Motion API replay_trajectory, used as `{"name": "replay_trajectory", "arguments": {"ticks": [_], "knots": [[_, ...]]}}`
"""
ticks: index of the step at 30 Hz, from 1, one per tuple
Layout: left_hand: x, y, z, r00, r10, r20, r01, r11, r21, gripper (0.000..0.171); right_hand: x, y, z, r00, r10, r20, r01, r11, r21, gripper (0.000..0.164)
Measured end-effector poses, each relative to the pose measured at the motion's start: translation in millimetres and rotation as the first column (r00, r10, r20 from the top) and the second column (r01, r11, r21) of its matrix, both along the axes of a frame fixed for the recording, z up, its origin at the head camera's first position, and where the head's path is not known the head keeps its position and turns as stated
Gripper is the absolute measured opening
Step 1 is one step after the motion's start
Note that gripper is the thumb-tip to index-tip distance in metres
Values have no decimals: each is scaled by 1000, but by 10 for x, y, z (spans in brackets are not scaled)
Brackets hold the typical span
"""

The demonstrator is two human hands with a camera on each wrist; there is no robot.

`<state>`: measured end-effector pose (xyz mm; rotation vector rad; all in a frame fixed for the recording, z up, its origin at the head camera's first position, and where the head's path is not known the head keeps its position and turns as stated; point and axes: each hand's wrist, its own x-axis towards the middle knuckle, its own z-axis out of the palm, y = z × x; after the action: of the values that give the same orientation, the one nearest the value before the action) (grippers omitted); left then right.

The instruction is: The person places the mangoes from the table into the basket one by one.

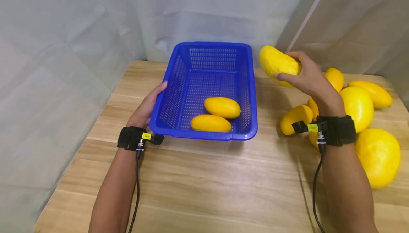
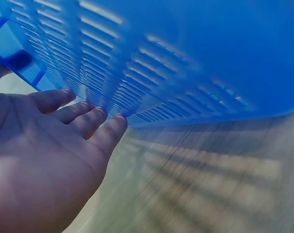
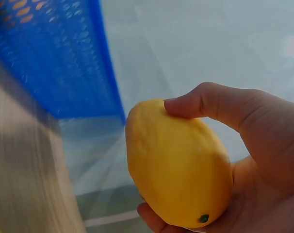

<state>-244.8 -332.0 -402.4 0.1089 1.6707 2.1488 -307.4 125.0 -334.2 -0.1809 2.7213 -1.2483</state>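
At the far right of the blue plastic basket (image 1: 254, 98), just beside its rim, a plump oblong fruit (image 1: 274, 62) is held up off the wooden table (image 1: 204, 183). Its skin is yellow, faintly lumpy and dimpled, with rounded ends; the right wrist view shows a small dark green stem spot at the end close to the palm. The fruit tilts, its left end higher than its right.

The right hand (image 1: 308, 73) grips it around the right end, thumb on the near side and fingers curled round the far side, with the forearm reaching in from the near right. The left hand (image 1: 147, 107) holds the basket's left side, thumb at the rim and fingertips against the slotted outer wall, its fingers only slightly bent. Each wrist wears a black strap (image 1: 340, 130) with a cable.

Inside the basket, toward the near right, lie two smooth, slender orange-yellow fruits (image 1: 222, 107), nearly parallel; the farther one ends in a little tip. On the right of the table, partly behind the right forearm, are two big round yellow fruits (image 1: 378, 158) and several elongated ones (image 1: 372, 93).
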Motion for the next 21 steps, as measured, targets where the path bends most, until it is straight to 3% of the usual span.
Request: {"name": "replay_trajectory", "arguments": {"ticks": [12, 21], "knots": [[35, -38, -26, 999, 11, 35, -9, 998, -55, 63, 127, -118, 63, 995, 90, -42, -89, 996, 28, 79], [-39, -67, -131, 1000, 15, 21, -14, 999, -32, 64, 151, -122, 82, 992, 113, -50, -110, 992, 57, 81]]}}
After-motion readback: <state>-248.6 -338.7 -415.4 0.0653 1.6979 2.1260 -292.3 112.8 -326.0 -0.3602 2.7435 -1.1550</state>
